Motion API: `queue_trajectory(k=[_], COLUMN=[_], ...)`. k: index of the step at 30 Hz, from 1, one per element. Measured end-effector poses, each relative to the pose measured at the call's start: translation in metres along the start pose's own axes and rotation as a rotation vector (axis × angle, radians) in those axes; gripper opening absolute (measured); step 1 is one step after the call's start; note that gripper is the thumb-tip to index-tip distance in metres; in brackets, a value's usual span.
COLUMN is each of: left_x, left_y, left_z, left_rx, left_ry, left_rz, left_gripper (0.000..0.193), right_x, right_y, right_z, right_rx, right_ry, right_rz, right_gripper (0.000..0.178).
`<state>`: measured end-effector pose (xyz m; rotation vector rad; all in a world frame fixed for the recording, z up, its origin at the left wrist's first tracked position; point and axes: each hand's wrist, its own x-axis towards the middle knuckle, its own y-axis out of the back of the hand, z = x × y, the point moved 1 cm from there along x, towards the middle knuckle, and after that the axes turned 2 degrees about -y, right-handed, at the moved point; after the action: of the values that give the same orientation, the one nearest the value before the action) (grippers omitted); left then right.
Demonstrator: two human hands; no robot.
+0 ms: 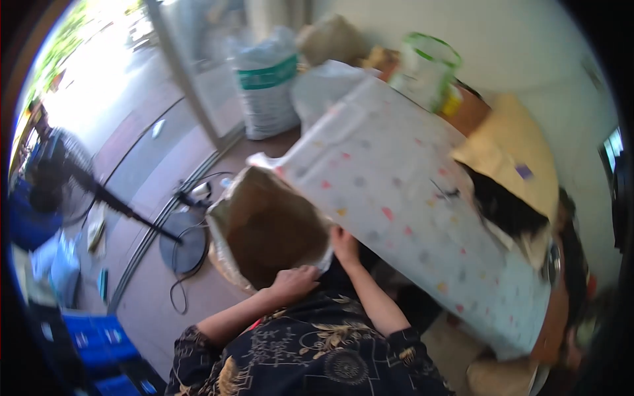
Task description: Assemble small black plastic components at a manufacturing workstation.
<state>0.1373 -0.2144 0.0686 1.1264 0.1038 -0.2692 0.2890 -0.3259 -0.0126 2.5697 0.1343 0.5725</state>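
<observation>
A large sack [228, 261] with a pale outside and a brown inside stands right in front of me, its wide mouth facing up. The fingers of my left hand [296, 282] curl over the near edge of its rim. At the right side of the rim, my right hand [345, 247] is closed on the edge, close to the table's side. Brown fills the view down into the sack; I cannot tell whether that is its lining or contents.
To the right, a table [389, 165] wears a pale patterned cover, with scissors [449, 193] and black cloth [505, 204] on it. A standing fan [132, 214] is at the left. Behind stands a white sack with a green band [267, 79]. Blue boxes [99, 336] lie lower left.
</observation>
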Motion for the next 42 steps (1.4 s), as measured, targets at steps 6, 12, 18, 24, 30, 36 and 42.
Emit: queue_trajectory(k=[6,12,18,24,30,36,42], left_x=[0.014,0.065,0.196,0.3,0.337,0.299,0.256], left_y=[0.057,0.092,0.082,0.062,0.048,0.053,0.062], left_z=[0.025,0.075,0.119,0.189,0.205,0.172,0.151], left_rx=[0.12,-0.243,-0.383,-0.211,0.016,0.051,-0.075], left_ry=[-0.175,-0.566,-0.629,-0.495,-0.465,-0.495,-0.559], left_rz=[-0.191,-0.067,0.107,0.269,0.13,0.087,0.097], left_gripper=[0.037,0.02,0.012,0.027,0.027,0.016,0.011], right_x=[-0.021,-0.047,-0.011,0.083,0.125,0.088,0.054], right_y=[0.061,0.196,0.283,0.304,0.299,0.309,0.316], right_z=[-0.03,-0.079,-0.039,0.015,0.063,0.061,0.018], right_rx=[0.289,0.15,-0.297,-0.414,-0.493,-0.481,-0.555], right_ry=[-0.281,0.046,-0.128,0.002,0.004,0.024,0.105], right_rz=[-0.368,-0.124,0.31,0.326,0.04,-0.039,0.021], right_gripper=[0.023,0.011,0.022,0.046,0.045,0.036,0.042])
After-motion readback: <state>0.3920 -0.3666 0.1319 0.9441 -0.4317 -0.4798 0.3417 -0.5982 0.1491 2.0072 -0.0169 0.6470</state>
